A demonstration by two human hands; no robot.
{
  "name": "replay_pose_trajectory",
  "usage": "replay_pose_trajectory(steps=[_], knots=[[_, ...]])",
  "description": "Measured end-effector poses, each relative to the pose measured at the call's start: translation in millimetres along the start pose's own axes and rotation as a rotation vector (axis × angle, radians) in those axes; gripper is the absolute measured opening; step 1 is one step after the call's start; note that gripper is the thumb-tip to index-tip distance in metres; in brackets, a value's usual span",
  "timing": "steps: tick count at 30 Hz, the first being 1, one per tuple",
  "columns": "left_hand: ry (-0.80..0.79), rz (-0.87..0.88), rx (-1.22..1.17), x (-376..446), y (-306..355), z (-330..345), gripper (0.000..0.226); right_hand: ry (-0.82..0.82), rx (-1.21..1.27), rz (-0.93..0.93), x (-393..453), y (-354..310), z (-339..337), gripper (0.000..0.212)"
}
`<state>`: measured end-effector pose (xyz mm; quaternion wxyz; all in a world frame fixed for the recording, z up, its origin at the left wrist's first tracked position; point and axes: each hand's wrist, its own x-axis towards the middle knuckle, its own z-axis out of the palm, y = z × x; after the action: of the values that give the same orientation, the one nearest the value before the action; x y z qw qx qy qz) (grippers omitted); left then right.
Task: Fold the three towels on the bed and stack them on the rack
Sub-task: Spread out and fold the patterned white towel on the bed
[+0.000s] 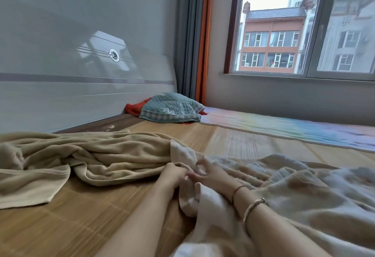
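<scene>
Both hands | left hand point(174, 172) and right hand point(211, 175) grip: fingers pinching pale towel point(203, 200) edge

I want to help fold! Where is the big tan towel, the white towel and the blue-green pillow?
Big crumpled tan towel point(97, 155): head view, on its bunched middle folds.
White fluffy towel point(294, 192): head view, on its spread part right of the hands.
Blue-green quilted pillow point(172, 104): head view, on its top face.
</scene>
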<state>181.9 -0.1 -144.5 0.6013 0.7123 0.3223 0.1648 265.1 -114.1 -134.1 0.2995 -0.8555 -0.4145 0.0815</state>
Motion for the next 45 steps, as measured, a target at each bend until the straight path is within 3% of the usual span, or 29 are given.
replay_pose_trajectory(steps=[3, 5, 9, 11, 14, 17, 19, 21, 23, 25, 28, 30, 32, 34, 35, 37, 39, 41, 43, 45], knots=[[-0.044, 0.138, -0.077, 10.4, -4.6, 5.9, 0.019, -0.038, 0.014, 0.02, 7.8, 12.9, 4.1, 0.031], [-0.139, 0.239, -0.157, 9.2, -7.1, 10.9, 0.019, -0.022, 0.167, 0.073, 4.8, 18.2, -2.8, 0.012], [-0.312, 0.356, -0.242, -5.2, -4.3, 22.0, 0.025, -0.004, 0.779, 0.342, -7.9, 26.6, -22.5, 0.046], [-0.493, 0.387, -0.233, -17.0, -1.0, 27.2, 0.019, 0.038, 0.749, 0.318, -6.3, 34.1, -30.1, 0.05], [-0.667, 0.408, -0.054, -20.7, -0.5, 34.2, 0.026, 0.214, 0.566, 0.251, -9.0, 35.5, -45.5, 0.027], [-0.619, 0.309, -0.009, -17.4, 2.4, 32.8, 0.048, 0.353, 0.651, 0.33, -17.2, 51.3, -54.3, 0.025], [-0.553, 0.209, -0.109, -16.1, 4.6, 30.8, 0.04, 0.588, 0.959, 0.275, -26.3, 58.6, -62.3, 0.024], [-0.434, 0.254, -0.152, -15.1, 5.4, 29.3, 0.029, 0.816, 1.139, 0.194, -33.5, 64.9, -77.0, 0.017], [-0.325, 0.318, 0.042, -14.8, 2.5, 29.6, 0.026, 0.883, 1.233, 0.083, -38.7, 64.9, -86.1, 0.013], [-0.333, 0.308, 0.23, -22.3, 3.7, 31.0, 0.04, 0.832, 1.333, 0.006, -41.4, 58.8, -85.6, 0.022], [-0.428, 0.299, 0.262, -36.2, 11.4, 36.2, 0.069, 0.662, 1.346, 0.076, -37.9, 55.8, -73.7, 0.027], [-0.415, 0.357, 0.326, -42.9, 15.0, 39.0, 0.062, 0.596, 1.348, 0.133, -34.4, 56.8, -68.4, 0.015], [-0.315, 0.432, 0.375, -37.9, 14.2, 40.8, 0.028, 0.584, 1.25, 0.167, -31.5, 55.7, -67.9, 0.005], [-0.119, 0.495, 0.312, -27.3, 12.2, 36.3, 0.004, 0.552, 1.211, 0.114, -29.2, 48.6, -70.0, 0.008], [-0.03, 0.487, 0.231, -20.2, 9.8, 33.0, 0.01, 0.483, 1.247, 0.104, -29.8, 42.8, -70.9, 0.012], [0.133, 0.418, 0.102, -4.8, 1.9, 21.6, 0.024, 0.176, 1.215, 0.129, -36.1, 28.7, -71.7, 0.028], [0.231, 0.325, 0.07, 5.5, -7.2, 8.4, 0.02, -0.11, 0.907, 0.135, -43.9, 18.9, -71.3, 0.038], [0.297, 0.231, 0.062, 11.2, -13.6, 0.2, 0.016, -0.267, 0.54, 0.033, -50.9, 12.2, -70.2, 0.031], [0.258, 0.224, 0.033, 10.3, -12.2, -0.2, 0.028, -0.387, 0.096, -0.071, -53.5, 6.1, -67.6, 0.033], [0.16, 0.333, 0.086, 3.4, -7.1, 4.9, 0.046, -0.472, -0.207, -0.075, -51.6, -0.5, -66.6, 0.034]])
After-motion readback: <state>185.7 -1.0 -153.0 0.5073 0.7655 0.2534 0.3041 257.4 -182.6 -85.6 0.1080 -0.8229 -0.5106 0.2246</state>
